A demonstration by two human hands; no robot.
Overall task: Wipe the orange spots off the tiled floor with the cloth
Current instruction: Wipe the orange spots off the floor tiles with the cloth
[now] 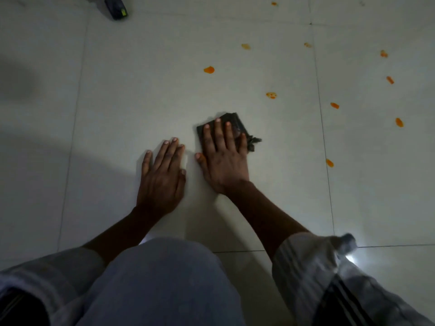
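Observation:
A dark folded cloth (pixel 237 123) lies on the pale tiled floor (pixel 141 90) near the middle of the view. My right hand (pixel 223 156) presses flat on top of it, fingers spread forward over the cloth. My left hand (pixel 162 175) rests flat on the bare tile just to the left, holding nothing. Several orange spots dot the floor beyond and to the right: one (pixel 209 69) ahead of the cloth, one (pixel 271 95) up to the right, one (pixel 329 163) at the right beside a grout line, others farther out (pixel 399 122).
A dark object with a yellow-green patch (pixel 116 7) lies at the top left. My knees and light trousers (pixel 164 278) fill the bottom of the view. A bright light glare (pixel 350 258) sits on the floor at the lower right.

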